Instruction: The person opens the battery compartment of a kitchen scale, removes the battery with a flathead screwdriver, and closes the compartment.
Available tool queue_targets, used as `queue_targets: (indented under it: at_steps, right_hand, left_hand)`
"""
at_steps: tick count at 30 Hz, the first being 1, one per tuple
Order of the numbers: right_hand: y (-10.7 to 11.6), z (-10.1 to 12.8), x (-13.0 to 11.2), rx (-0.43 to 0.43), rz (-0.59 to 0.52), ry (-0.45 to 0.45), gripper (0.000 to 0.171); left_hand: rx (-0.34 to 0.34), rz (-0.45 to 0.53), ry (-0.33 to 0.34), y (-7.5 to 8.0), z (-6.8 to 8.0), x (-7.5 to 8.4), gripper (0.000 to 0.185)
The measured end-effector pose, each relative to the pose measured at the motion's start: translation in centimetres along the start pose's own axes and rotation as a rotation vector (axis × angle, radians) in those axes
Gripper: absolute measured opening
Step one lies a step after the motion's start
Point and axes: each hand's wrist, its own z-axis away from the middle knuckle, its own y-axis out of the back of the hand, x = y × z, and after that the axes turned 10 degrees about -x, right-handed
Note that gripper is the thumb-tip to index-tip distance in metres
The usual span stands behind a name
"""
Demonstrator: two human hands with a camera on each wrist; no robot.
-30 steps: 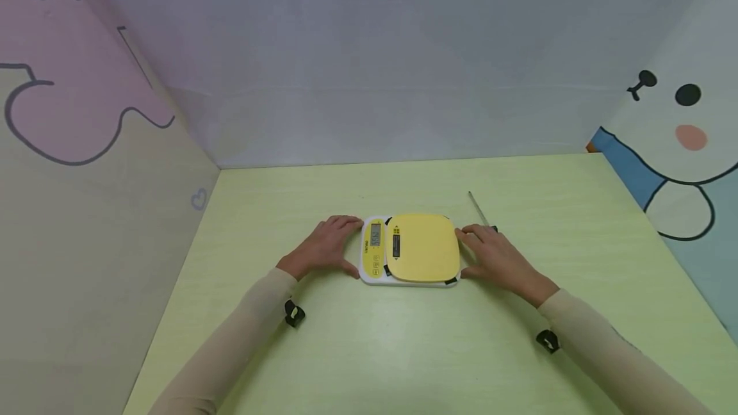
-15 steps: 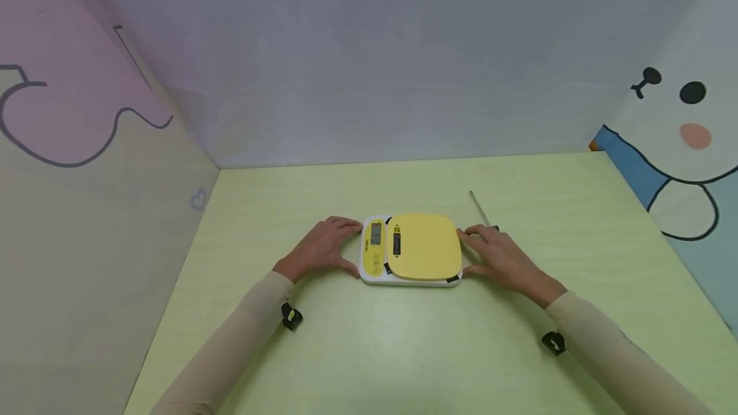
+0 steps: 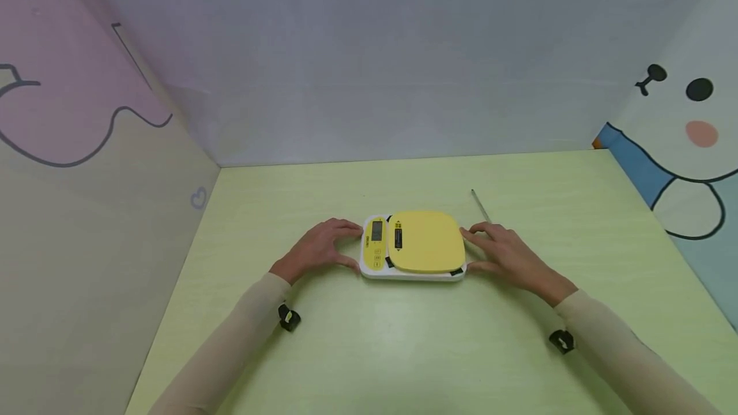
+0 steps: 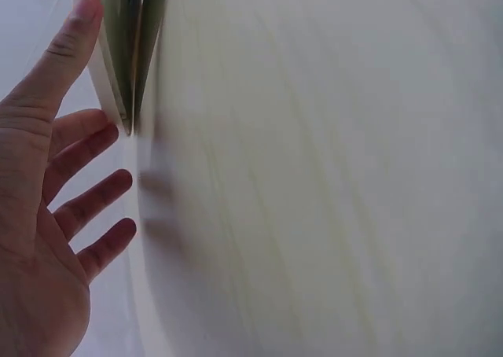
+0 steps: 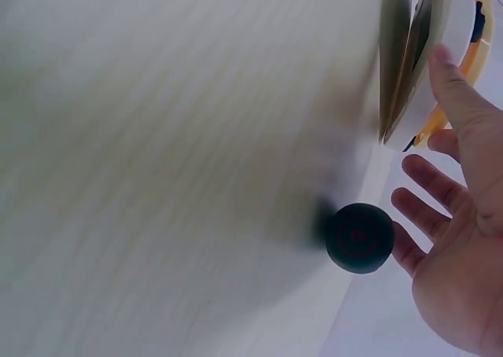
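Observation:
A white kitchen scale (image 3: 412,276) with a yellow platform lies between both hands in the head view. Its small display (image 3: 377,230) shows no readable digits. My left hand (image 3: 319,245) grips its left end, with thumb at the near corner and index finger farther back. On the opposite end, my right hand (image 3: 513,258) holds it the same way. Both wrist views show the scale's side (image 5: 428,97) between thumb and fingers, with part of its underside visible, so the scale is tilted or lifted slightly off the table.
Behind the right hand lies a thin metal shaft (image 3: 480,205), probably a screwdriver; its dark round handle end (image 5: 359,237) shows near the right fingertips. The pale green table (image 3: 380,344) meets a white back wall (image 3: 369,69). Printed side panels flank it.
The scale's near edge has risen slightly in the head view, and its right end has shifted a little right with the right hand. Digits visible earlier on the display no longer show.

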Motion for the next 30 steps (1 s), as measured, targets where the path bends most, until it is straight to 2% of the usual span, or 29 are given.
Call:
queue_targets:
  at_steps: [8, 14, 18, 24, 30]
  right_hand:
    - [0.2, 0.4, 0.4, 0.051, 0.001, 0.034, 0.067]
    - [0.4, 0.4, 0.5, 0.056, -0.078, 0.007, 0.061]
    - [0.6, 0.4, 0.4, 0.056, -0.130, -0.014, 0.056]
    - [0.9, 0.2, 0.1, 0.065, -0.216, -0.069, 0.051]
    - [1.2, 0.0, -0.1, 0.103, -0.265, -0.100, 0.046]
  left_hand:
    - [0.062, 0.080, -0.060, 0.5, 0.6, 0.4, 0.065]
    - [0.125, 0.132, -0.107, 0.4, 0.9, 0.4, 0.053]
    - [0.178, 0.202, -0.141, 0.3, 1.0, 0.2, 0.046]
    - [0.209, 0.344, -0.136, 0.5, 1.2, 0.4, 0.038]
    - [0.208, 0.400, -0.091, 0.8, 1.3, 0.7, 0.035]
